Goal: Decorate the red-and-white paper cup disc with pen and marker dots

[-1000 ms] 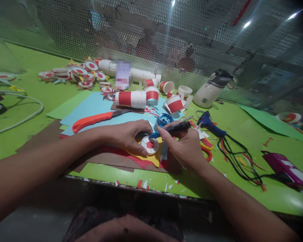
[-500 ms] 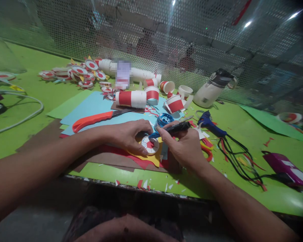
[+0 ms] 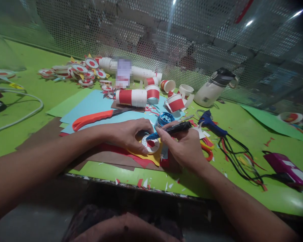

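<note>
While the left hand (image 3: 127,133) pinned the red-and-white paper disc (image 3: 150,145) to yellow paper (image 3: 154,157) near the worktop's (image 3: 35,124) front edge, the right hand (image 3: 185,148) gripped a black pen (image 3: 175,128), its long axis slanting leftward down onto the disc between both hands.

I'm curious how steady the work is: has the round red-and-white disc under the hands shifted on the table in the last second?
No. The disc sits at the same spot on the yellow paper, just below the blue tape roll; only the camera view nudged slightly.

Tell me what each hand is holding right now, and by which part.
The right hand grips a black-and-blue pen by its barrel. The left hand pins the red-and-white paper disc at its rim on the yellow paper.
</note>
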Tool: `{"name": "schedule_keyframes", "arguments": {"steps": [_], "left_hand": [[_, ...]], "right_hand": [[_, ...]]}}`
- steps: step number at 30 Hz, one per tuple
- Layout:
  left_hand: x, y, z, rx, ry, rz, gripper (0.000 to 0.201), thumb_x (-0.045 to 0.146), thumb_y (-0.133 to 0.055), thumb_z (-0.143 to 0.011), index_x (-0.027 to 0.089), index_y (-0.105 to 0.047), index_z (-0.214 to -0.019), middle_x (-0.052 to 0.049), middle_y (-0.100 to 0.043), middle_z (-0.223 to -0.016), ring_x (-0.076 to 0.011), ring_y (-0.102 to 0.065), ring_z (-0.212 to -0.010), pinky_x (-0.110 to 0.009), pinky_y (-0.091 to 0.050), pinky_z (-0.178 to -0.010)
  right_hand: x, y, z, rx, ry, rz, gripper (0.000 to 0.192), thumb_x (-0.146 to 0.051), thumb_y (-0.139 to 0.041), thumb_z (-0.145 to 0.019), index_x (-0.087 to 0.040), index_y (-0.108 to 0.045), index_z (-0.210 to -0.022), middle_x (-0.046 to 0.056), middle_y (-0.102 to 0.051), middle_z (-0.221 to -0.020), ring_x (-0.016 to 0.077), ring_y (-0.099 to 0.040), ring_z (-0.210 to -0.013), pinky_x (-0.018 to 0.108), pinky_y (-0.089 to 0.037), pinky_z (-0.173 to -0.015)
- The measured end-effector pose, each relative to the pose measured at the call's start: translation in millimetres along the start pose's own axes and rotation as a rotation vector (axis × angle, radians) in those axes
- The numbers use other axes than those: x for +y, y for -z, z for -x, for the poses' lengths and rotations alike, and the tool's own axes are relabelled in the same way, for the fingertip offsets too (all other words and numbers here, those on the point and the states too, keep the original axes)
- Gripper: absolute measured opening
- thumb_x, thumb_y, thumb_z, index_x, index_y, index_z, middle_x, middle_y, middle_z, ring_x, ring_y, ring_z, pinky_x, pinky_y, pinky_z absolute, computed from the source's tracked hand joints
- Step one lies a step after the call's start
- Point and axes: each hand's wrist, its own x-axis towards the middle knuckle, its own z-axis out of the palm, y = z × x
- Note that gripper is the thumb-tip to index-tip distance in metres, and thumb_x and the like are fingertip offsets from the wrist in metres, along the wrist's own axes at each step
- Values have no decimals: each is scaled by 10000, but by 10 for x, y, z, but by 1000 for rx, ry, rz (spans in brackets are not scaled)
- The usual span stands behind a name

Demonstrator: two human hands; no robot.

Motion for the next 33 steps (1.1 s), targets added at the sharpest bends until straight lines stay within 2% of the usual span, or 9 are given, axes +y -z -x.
{"name": "schedule_keyframes", "arguments": {"steps": [10,18,24,33], "left_hand": [[-3,7,9,-1,-5,20,477,470,-780,-773,193,-620,-1127,-64,-576,-1120,-234,-551,-1006,-347,-476,-897],[-3,-2,5,4,7,-10,528,483,-771,-771,185,-606,-1175,-63,-567,-1122,-236,-549,-1009,-342,-466,-899],[-15,-4,3,-2,11,-23,530,510,-770,-769,177,-603,-1146,-61,-566,-1098,-224,-543,-974,-315,-461,-848],[31,13,12,-3,6,24,455,444,-774,-763,194,-614,-1107,-53,-589,-1085,-226,-557,-969,-338,-472,-864]], "right_hand": [[-3,4,4,-38,-17,7,210,-351,-722,-866,-178,-690,-751,13,-725,-650,159,-668,-584,282,-535,-592],[12,11,-15,-14,-9,1,266,-373,-728,-872,-175,-671,-704,-20,-633,-589,123,-576,-531,255,-471,-534],[23,25,-13,52,-67,-20,210,-356,-745,-849,-171,-709,-756,7,-709,-650,150,-641,-581,264,-510,-554],[-26,2,-12,-23,-41,-53,206,-353,-731,-847,-185,-680,-737,-5,-708,-630,151,-672,-566,265,-547,-558]]}}
